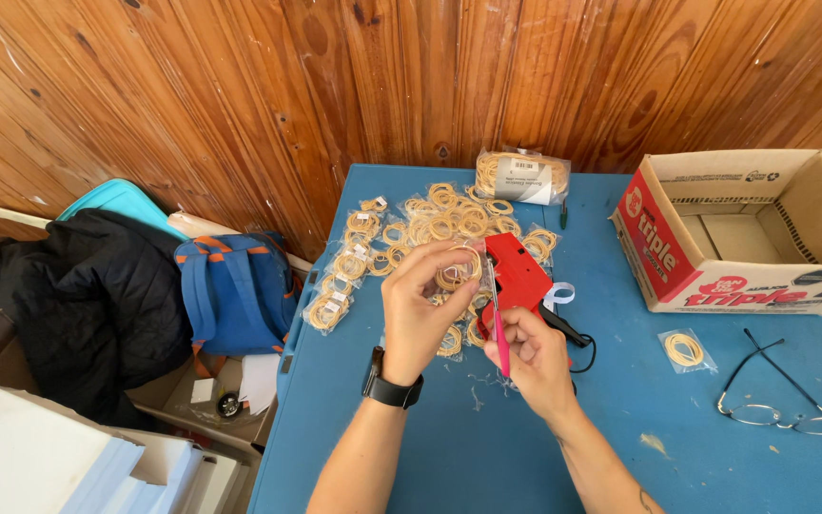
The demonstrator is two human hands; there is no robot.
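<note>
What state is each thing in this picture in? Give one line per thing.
Cardboard box: open, on its side.
Glasses: unfolded, lying on the table.
Small bag of rubber bands: held up in left hand.
Red label gun: held in right hand.
Blue backpack: closed.

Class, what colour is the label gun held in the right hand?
Red label gun, head view.

Head camera looks steeply down, close over table [715, 457].
</note>
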